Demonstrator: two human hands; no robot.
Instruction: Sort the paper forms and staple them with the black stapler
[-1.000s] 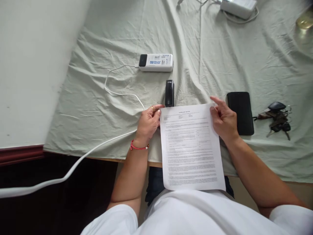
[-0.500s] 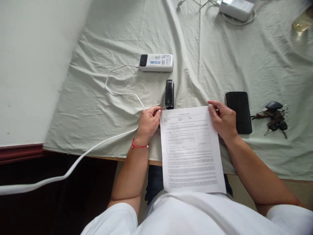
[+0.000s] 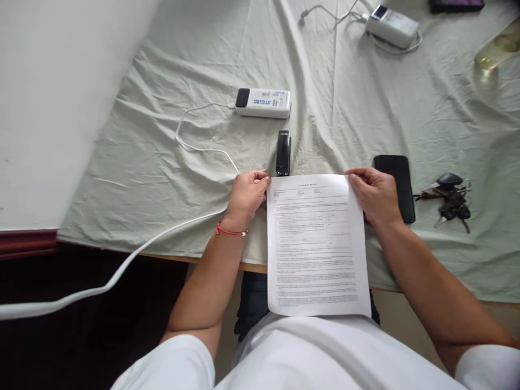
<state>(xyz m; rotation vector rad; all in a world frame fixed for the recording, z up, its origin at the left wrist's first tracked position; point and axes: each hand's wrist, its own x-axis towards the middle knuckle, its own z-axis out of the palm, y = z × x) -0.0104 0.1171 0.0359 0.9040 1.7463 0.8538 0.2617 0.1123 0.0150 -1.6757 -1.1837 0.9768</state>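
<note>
A printed sheet of paper (image 3: pixel 317 249) hangs over the table's front edge, its lower end close to my white shirt. Whether there is one sheet or more I cannot tell. My left hand (image 3: pixel 247 196) pinches its upper left corner between thumb and fingers. At the upper right corner, my right hand (image 3: pixel 376 194) grips it the same way. Just beyond the paper's top edge lies a black stapler (image 3: pixel 283 153), nearest to my left hand. A black phone (image 3: pixel 400 187) lies right beside my right hand, which partly hides it.
A white power bank (image 3: pixel 264 103) lies past the stapler, its white cable (image 3: pixel 162 238) running left off the table. Keys (image 3: pixel 449 197) lie right of the phone. Farther back are another white power bank (image 3: pixel 392 26), a dark device (image 3: pixel 457 4) and a bottle (image 3: pixel 498 49) of yellowish liquid.
Both hands keep their grip on the paper, which hangs a little straighter and slightly higher in view. The view has shifted a little, showing more of the table's far right.
</note>
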